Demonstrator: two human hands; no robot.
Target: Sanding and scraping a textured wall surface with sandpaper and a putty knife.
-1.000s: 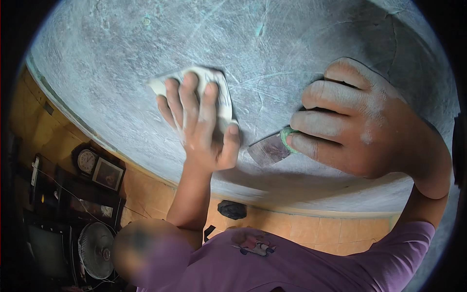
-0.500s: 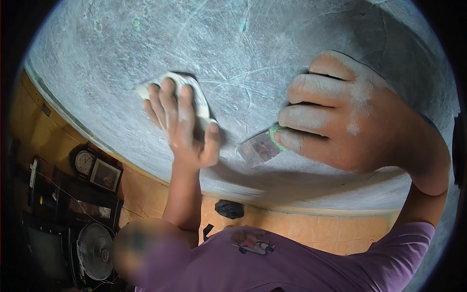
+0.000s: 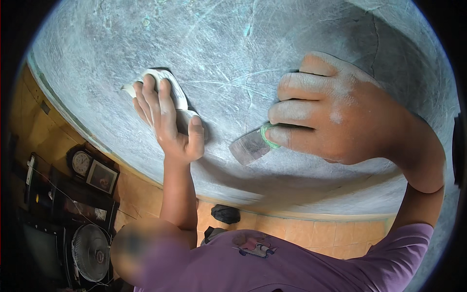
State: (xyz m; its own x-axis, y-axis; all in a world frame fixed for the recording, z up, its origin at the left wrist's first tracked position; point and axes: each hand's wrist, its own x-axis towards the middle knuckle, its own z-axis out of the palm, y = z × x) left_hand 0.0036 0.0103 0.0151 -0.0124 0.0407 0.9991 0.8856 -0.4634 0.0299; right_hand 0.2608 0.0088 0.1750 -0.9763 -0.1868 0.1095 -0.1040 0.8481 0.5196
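left hand (image 3: 168,124): fingers flat, pressing white cloth (image 3: 177,97) on grey ceiling (image 3: 233,44) | right hand (image 3: 335,114): fist closed on scraper (image 3: 253,144) | blade points left toward cloth, near, apart | right nearer camera

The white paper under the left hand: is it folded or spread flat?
Folded: the white paper shows bunched, doubled edges.

Grey scratched ceiling (image 3: 233,44), white cloth (image 3: 170,90) pressed flat against it
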